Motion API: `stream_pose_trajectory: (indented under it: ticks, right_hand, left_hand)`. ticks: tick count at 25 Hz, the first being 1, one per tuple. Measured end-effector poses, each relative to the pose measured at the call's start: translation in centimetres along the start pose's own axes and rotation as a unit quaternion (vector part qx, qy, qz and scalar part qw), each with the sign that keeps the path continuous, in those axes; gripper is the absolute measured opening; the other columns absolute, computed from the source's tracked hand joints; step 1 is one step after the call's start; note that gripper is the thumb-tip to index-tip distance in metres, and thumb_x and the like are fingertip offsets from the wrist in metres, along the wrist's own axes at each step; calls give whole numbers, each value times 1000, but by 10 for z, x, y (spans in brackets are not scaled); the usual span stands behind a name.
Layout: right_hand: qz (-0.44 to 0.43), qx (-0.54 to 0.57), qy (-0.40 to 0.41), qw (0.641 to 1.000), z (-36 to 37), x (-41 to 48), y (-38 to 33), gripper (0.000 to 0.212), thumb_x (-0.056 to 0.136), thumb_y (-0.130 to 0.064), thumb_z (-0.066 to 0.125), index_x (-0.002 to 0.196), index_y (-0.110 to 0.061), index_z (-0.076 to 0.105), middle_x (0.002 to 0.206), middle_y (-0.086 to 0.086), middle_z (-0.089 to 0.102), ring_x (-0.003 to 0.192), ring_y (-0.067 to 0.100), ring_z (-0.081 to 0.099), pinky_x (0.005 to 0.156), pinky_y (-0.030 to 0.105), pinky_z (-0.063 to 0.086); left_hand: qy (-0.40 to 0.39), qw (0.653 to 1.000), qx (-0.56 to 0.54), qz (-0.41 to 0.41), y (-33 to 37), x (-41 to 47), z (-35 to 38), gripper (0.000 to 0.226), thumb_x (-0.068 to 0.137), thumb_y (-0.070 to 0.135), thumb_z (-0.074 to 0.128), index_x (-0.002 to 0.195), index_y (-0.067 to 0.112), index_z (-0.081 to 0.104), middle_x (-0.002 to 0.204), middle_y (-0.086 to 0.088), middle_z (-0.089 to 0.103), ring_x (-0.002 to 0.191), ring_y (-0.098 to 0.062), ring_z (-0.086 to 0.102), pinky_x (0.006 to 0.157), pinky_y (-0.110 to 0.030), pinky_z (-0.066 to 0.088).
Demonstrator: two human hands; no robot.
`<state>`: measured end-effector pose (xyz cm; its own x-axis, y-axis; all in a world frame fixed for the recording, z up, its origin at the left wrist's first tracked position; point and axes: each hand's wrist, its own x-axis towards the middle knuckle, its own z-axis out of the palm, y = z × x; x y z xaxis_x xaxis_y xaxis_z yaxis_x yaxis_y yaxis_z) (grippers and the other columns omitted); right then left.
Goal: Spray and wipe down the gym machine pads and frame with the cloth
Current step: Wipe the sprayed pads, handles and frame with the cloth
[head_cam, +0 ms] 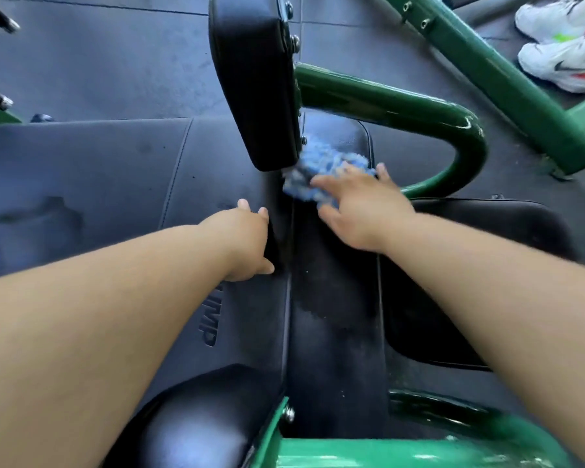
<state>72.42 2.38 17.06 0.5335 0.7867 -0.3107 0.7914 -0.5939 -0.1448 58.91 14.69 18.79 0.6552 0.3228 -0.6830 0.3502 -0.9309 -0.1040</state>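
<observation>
Right hand (358,211) presses flat and spread on the blue cloth (321,170), bunched at the far end of the centre pad (335,298) beside the upright pad (254,82) — unpinched, it may slide off; the grip of the left hand (247,241) cannot be told

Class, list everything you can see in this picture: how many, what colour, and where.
cloth: one, blue, on the centre pad
black pads: four; upright top centre, long centre, right, bottom left
grey pad: one, left
frame: one, green, right and bottom
trainers: two, white, top right
bars: two, black, top left
floor: dark mats, top
left hand: at grey pad's edge, fingertips hidden
right hand: pressing cloth, fingers spread
</observation>
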Motion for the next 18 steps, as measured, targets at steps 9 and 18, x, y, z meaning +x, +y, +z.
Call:
stream_pose_trajectory:
  ticks: [9, 18]
  right_hand:
    - [16, -2, -1, 1000, 20, -13, -18, 54, 99, -34, 28, 150, -44, 12, 162, 6, -5, 148, 25, -8, 120, 46, 3]
    - [-15, -19, -88, 996, 0, -42, 20, 54, 101, -40, 28, 152, -38, 8, 162, 7, 1, 148, 26, -4, 117, 50, 2]
  left_hand:
    - [1, 994, -111, 20, -13, -10, 6, 71, 92, 41, 54, 151, 25, 19, 159, -14, -1, 131, -31, 42, 99, -33, 41]
    - [-113, 988, -102, 36, 15, -38, -14, 96, 90, 38, 59, 151, 20, -12, 159, -14, -3, 136, -31, 37, 108, -37, 35]
